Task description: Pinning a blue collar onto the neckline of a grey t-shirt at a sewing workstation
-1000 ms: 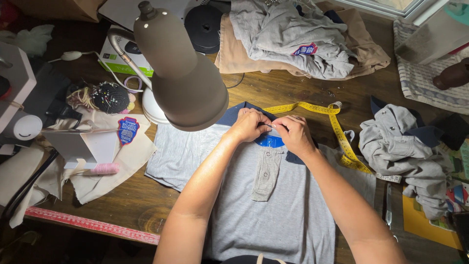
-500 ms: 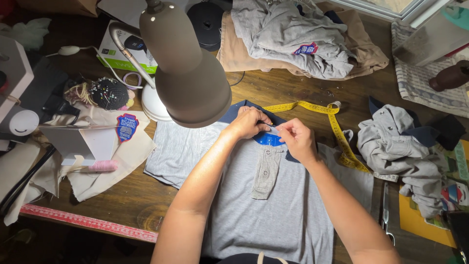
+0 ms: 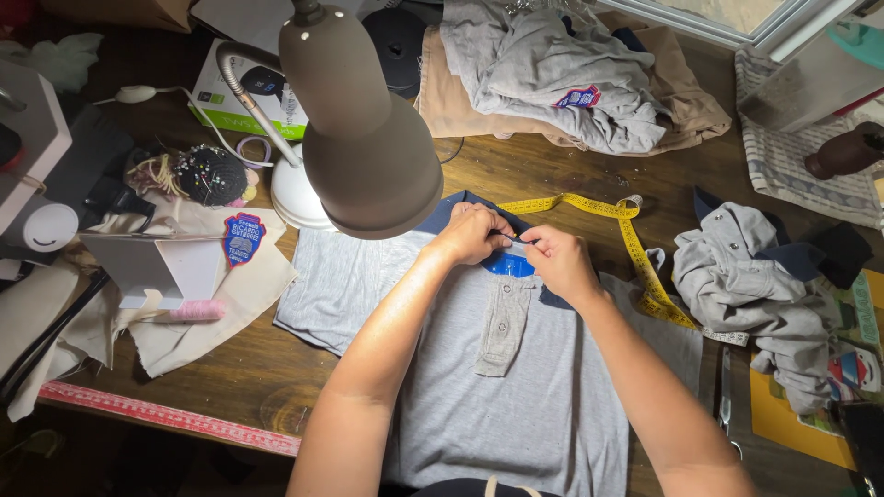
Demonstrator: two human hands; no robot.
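Note:
A grey polo shirt (image 3: 516, 405) with a dark blue collar lies flat on the wooden table, its buttoned placket (image 3: 502, 322) pointing toward me. My left hand (image 3: 474, 232) and my right hand (image 3: 555, 260) meet at the collar opening. Both pinch a small label-like strip at the neck, above the blue inner neckline (image 3: 508, 266). The fingertips touch each other. What lies under the hands is hidden.
A grey desk lamp (image 3: 364, 138) hangs over the shirt's upper left. A yellow tape measure (image 3: 635, 248) runs right of the collar. Piled grey shirts (image 3: 755, 285) lie at right, folded clothes (image 3: 552, 74) at the back, a pincushion (image 3: 212, 173), cloth and pink thread spool (image 3: 196, 310) at left.
My view has shifted a little. Both hands stay pinched at the collar with only small finger movements.

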